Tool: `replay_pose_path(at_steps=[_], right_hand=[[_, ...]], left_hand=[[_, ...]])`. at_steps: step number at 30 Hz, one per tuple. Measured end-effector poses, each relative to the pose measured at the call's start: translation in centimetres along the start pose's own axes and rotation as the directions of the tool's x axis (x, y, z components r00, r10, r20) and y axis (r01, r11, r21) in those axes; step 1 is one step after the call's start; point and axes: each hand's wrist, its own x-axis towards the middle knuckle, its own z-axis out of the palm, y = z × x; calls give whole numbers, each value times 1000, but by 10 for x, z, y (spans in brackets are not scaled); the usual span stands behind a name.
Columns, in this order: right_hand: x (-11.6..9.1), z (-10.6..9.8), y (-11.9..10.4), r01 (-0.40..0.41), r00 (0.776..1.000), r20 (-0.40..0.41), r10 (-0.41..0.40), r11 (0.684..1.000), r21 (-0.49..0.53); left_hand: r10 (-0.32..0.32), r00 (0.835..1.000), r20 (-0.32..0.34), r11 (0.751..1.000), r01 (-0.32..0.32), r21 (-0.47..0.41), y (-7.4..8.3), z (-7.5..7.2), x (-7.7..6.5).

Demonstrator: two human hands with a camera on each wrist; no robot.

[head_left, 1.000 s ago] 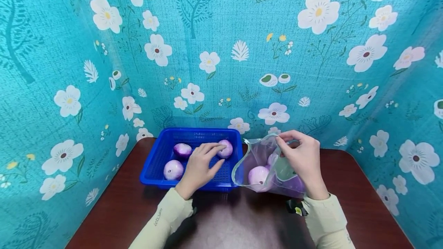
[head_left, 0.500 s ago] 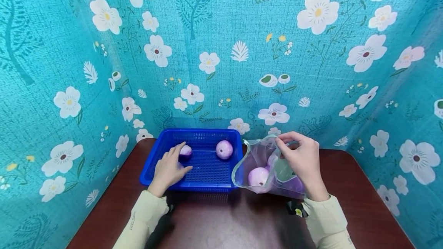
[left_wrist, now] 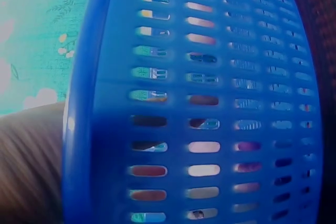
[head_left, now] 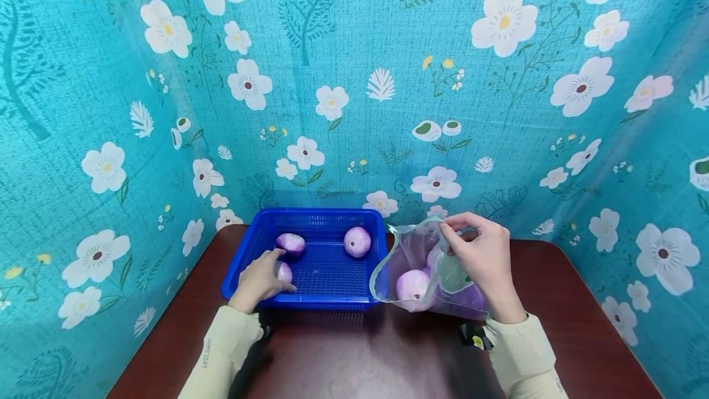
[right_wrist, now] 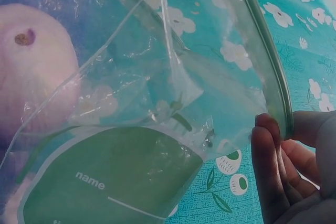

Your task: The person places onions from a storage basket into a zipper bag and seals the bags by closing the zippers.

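Observation:
My left hand [head_left: 258, 279] reaches over the near left side of the blue basket [head_left: 339, 298], its fingers and thumb curved round a purple onion [head_left: 285, 273], partly hidden by the hand. Two more onions lie in the basket: one [head_left: 290, 243] just behind the hand, another [head_left: 357, 242] at the right. My right hand [head_left: 486, 260] pinches the rim of a clear zip bag [head_left: 407, 245] between thumb and fingers, and the bag's mouth gapes toward the basket. Inside it are several onions [head_left: 413, 285]. A green label [right_wrist: 110, 182] reading "name" shows in the right wrist view.
Basket and bag stand side by side on a dark red-brown table [head_left: 354, 356]. A turquoise flowered cloth [head_left: 354, 159] hangs behind and along both sides. In the left wrist view the slotted basket wall [left_wrist: 173, 82] hides most of the left hand's work.
My left hand has moved left from above the right-hand onion, across the basket, and come down round the near left onion. The right hand keeps its pinch on the bag's rim.

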Motion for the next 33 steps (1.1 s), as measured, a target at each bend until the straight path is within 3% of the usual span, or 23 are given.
replay_pose_path(at_steps=[9,17,26,29,33], right_hand=[[0,1,-1,-7,1000,1,7,1000,-9],[0,1,-3,3,1000,-2,-3,1000,-1],[1,3,-1,11,1000,0,-11,1000,-5],[1,2,-1,11,1000,-2,-11,1000,-8],[0,2,-2,2,1000,2,-2,1000,-7]], left_hand=[[44,999,9,998,-44,-41,-5,5,6],[73,997,10,997,-73,-18,-6,8,13],[69,998,12,997,-68,-22,-4,7,13],[82,997,-7,996,-82,-24,-3,7,13],[113,990,-86,992,-118,-47,1,5,10]])
